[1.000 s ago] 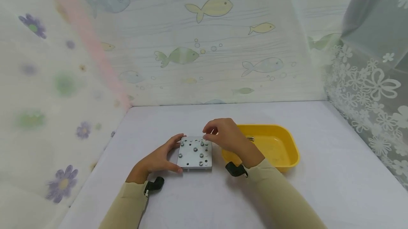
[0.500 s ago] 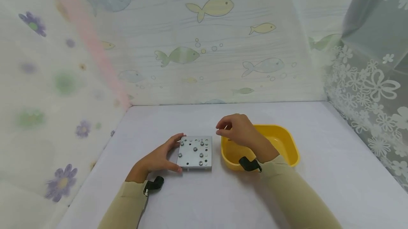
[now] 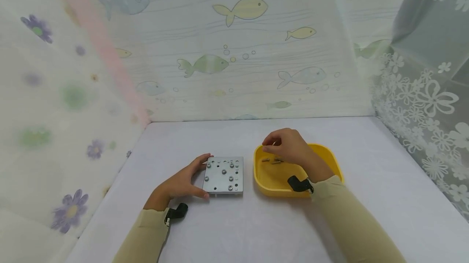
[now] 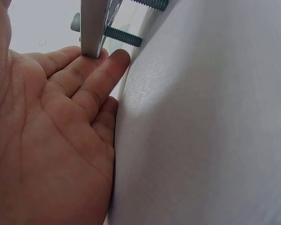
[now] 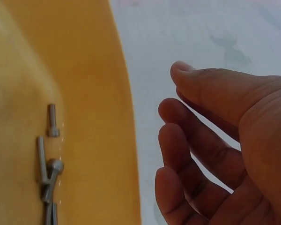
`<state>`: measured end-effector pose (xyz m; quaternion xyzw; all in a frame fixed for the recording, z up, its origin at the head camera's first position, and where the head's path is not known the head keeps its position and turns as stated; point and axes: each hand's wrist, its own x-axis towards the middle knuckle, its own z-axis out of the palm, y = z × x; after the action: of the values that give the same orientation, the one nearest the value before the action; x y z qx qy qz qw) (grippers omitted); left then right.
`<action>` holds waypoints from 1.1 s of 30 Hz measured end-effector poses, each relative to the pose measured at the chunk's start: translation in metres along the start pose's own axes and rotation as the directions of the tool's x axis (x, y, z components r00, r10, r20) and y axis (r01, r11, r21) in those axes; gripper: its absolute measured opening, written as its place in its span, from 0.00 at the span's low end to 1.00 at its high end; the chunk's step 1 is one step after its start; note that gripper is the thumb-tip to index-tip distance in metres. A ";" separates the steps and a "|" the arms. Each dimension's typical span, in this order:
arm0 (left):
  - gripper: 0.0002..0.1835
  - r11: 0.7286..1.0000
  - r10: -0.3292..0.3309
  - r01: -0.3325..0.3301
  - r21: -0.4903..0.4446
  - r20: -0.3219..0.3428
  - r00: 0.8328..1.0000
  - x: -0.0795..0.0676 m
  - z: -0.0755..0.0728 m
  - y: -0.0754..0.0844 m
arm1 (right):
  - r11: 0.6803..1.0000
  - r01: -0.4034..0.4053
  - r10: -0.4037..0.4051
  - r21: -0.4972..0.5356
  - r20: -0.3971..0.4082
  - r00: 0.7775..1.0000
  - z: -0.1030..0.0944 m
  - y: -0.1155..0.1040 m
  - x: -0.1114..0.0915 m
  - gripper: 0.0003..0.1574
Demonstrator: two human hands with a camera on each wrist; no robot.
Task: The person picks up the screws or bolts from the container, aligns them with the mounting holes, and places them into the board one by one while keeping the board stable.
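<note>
A square metal plate (image 3: pixel 220 176), with socket head screws standing in several of its holes, lies left of centre. My left hand (image 3: pixel 186 182) holds it by its left side, thumb at the near corner and fingers at the far one. In the left wrist view, fingers (image 4: pixel 98 79) rest at the edge of the plate (image 4: pixel 92 28), and a threaded screw shank (image 4: pixel 124 36) sticks out beneath it. My right hand (image 3: pixel 287 147) hovers over the yellow tray (image 3: pixel 264 187), its fingers loosely bent with nothing between them. Loose screws (image 5: pixel 49 173) lie in the tray below.
The plate and tray stand apart on a white-covered table (image 3: pixel 227 230). A fish-patterned curtain (image 3: pixel 253 51) hangs behind the far edge; flowered sheets (image 3: pixel 73 132) hang at both sides.
My right hand has moved from the plate's far right corner rightward to above the tray, uncovering screws there. The left hand and the plate have stayed put.
</note>
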<state>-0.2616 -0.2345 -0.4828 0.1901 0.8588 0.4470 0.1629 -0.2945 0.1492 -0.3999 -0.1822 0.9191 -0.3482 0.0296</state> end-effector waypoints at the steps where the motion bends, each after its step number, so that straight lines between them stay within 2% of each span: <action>1: 0.72 1.000 -0.002 0.002 0.001 -0.001 1.000 0.000 0.000 0.000 | 1.000 -0.004 0.004 0.000 0.002 1.000 -0.001 0.002 0.000 0.07; 21: 0.72 1.000 -0.002 0.002 -0.014 0.006 1.000 0.001 0.001 -0.001 | 0.995 -0.093 0.095 -0.032 0.060 0.994 -0.011 0.038 -0.005 0.09; 27: 0.72 1.000 -0.002 0.002 -0.010 0.002 1.000 0.001 0.001 -0.001 | 0.989 -0.138 0.142 -0.046 0.081 0.987 -0.015 0.044 -0.007 0.09; 33: 0.71 1.000 0.001 -0.001 -0.007 0.001 1.000 0.000 0.001 -0.001 | 0.979 -0.199 0.202 -0.032 0.137 0.970 -0.018 0.050 -0.012 0.11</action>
<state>-0.2619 -0.2343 -0.4839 0.1901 0.8571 0.4499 0.1639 -0.3027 0.1991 -0.4194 -0.1126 0.9315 -0.3214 0.1274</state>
